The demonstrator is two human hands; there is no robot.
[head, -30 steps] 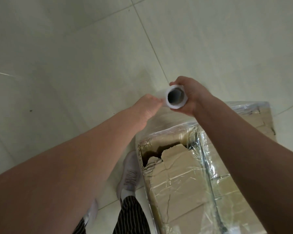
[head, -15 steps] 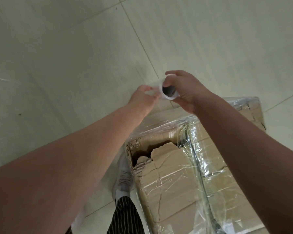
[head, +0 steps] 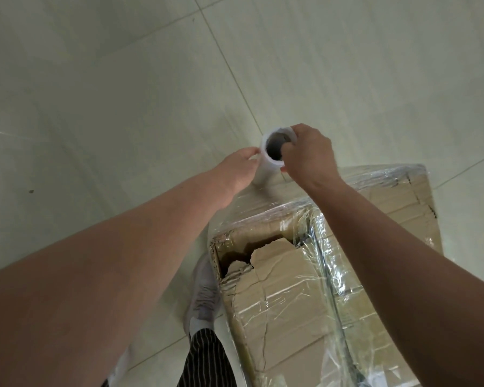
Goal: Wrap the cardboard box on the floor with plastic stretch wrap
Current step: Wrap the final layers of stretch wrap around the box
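Note:
A brown cardboard box [head: 299,303] with a torn top flap lies on the floor at lower right, partly covered in clear film. The white stretch wrap roll [head: 268,163] stands almost upright beyond the box's far left corner, its hollow core facing me. My right hand [head: 309,157] grips the roll's top end with a thumb hooked into the core. My left hand [head: 239,170] holds the roll's side lower down; its fingers are mostly hidden behind the roll. A sheet of film [head: 252,208] runs from the roll down onto the box.
Pale tiled floor [head: 123,107] stretches all around. My foot in a white shoe [head: 203,294] and a striped trouser leg [head: 207,358] stand against the box's left side.
The roll has tipped from lying across to nearly upright. My right hand has shifted onto its top end, and both hands sit slightly farther from me.

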